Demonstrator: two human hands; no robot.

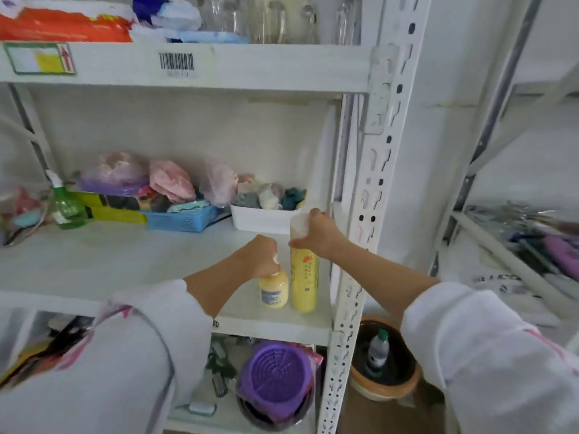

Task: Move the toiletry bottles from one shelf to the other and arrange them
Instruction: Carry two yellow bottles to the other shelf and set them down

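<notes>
**Setting two yellow bottles upright at the shelf's right front corner**

Working from the biggest thing down, I see the white shelf (131, 261) spanning the view, its middle board bare along the front and crowded at the back with a blue basket (183, 219), a white bin (263, 219) and a green spray bottle (64, 208). On that board's right front corner stand both task items, long axes vertical. The tall yellow bottle (304, 277) is nearest the upright post; my right hand (319, 233) is clamped over its white cap from above. The short yellow bottle (273, 289) stands just beside it on the left, and my left hand (261, 256) is closed around its pump top. Both bottles sit directly beneath their hands, the two hands near each other but not touching (bases look seated, though I can't confirm full contact). I judge the next move to be letting go straight upward, so neither bottle tips.
</notes>
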